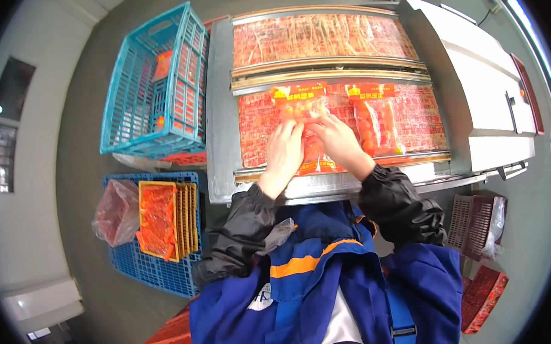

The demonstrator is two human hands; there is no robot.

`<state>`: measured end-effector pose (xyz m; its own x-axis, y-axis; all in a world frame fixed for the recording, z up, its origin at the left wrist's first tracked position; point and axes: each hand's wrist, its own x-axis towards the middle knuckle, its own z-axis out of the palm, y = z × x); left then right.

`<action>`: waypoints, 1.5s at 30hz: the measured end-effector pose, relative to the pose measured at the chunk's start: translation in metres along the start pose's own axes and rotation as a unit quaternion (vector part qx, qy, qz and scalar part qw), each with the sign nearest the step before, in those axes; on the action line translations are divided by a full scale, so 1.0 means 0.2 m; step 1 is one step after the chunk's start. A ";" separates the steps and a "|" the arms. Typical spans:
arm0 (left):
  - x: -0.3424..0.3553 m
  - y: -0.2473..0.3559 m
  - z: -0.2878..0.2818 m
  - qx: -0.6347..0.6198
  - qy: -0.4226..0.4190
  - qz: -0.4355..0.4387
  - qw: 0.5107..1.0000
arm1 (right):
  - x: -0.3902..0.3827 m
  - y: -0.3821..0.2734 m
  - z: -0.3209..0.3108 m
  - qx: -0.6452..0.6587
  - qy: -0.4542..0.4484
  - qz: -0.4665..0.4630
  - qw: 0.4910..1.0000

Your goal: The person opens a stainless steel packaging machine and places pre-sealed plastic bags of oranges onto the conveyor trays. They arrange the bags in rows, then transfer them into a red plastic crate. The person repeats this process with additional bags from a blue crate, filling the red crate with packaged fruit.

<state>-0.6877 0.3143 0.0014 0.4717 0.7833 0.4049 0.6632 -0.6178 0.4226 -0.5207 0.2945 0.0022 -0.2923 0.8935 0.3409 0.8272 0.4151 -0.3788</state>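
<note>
A red-and-clear plastic food packet [299, 109] with yellow print and orange lumps inside lies on the machine bed [257, 135]. My left hand [285, 147] is on its left side with the fingers bent over it. My right hand [340, 141] presses on the packet from the right, its fingertips close to the left ones. Both thumbs are largely hidden. A second, similar packet [377, 125] lies flat to the right of my right hand, touched by neither hand. Metal sealing bars [333, 78] run across behind the packets.
A steel and white machine cover [471, 78] stands on the right. At left are a tall blue crate [148, 98] with red packets inside and a blue pallet [126, 260] bearing stacked yellow trays [187, 218] and a plastic bag [115, 210]. Dark red crates [477, 226] stand low on the right.
</note>
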 end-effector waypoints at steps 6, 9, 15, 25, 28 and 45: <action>-0.03 -0.07 0.16 0.047 -0.033 -0.005 0.998 | -0.04 0.02 0.17 -0.058 0.018 0.048 0.997; -0.10 -0.08 0.14 -0.004 0.012 0.023 1.000 | -0.10 0.02 0.16 -0.012 0.020 0.030 0.999; 0.07 -0.03 0.11 0.032 0.005 -0.027 0.999 | 0.09 0.11 0.10 -0.024 0.059 0.055 0.996; 0.08 -0.08 0.11 0.015 -0.089 -0.087 0.992 | 0.11 0.16 0.07 -0.055 -0.097 0.059 0.992; 0.20 -0.14 0.08 0.022 0.043 -0.019 0.999 | 0.19 0.13 0.08 0.006 0.027 0.068 0.997; 0.38 -0.25 0.15 0.033 -0.077 0.023 0.996 | 0.26 0.32 0.08 0.024 0.014 -0.038 0.999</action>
<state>-0.6675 0.4067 -0.0131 0.5827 0.7586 0.2917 0.6730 -0.6516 0.3502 -0.4906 0.3715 -0.0186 -0.3390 0.8549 0.3928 0.7789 0.4892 -0.3924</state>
